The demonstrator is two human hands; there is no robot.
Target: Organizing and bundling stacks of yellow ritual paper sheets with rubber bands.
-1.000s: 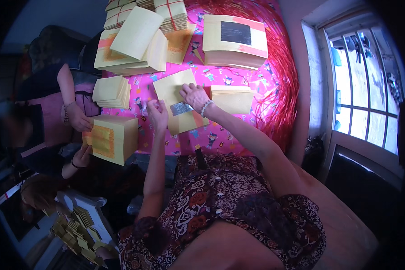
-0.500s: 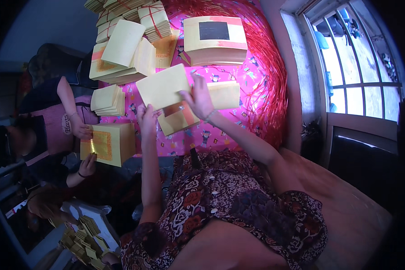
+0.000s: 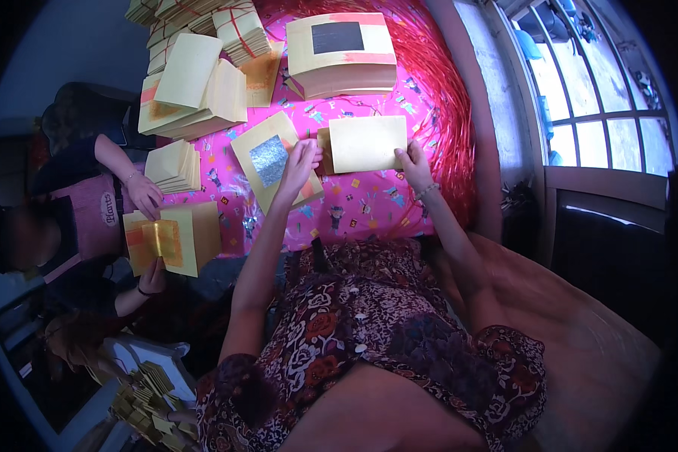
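Observation:
A plain pale-yellow paper sheet point(image 3: 368, 143) lies at the right, over a small paper stack whose brownish left edge peeks out. My right hand point(image 3: 413, 164) pinches the sheet's lower right corner, thumb on top. My left hand point(image 3: 303, 160) is closed, its fingers curled just left of that stack; whatever is in them, if anything, is hidden. Under my left wrist lies a yellow paper point(image 3: 252, 128) with a silver square point(image 3: 270, 160), tilted on the table.
A pink patterned cloth point(image 3: 354, 207) covers the table. Thick yellow paper stacks point(image 3: 346, 75) stand behind, with tied bundles point(image 3: 241, 34) at the far left. Red plastic strands point(image 3: 452, 128) line the right edge. At the left, a co-worker's hands point(image 3: 145, 197) hold a gold-marked paper stack point(image 3: 203, 233).
The plain sheet has moved right onto the small stack, uncovering the silver-square paper. My right hand has shifted to the sheet's right edge; my left hand has moved right and away from the sheet's corner.

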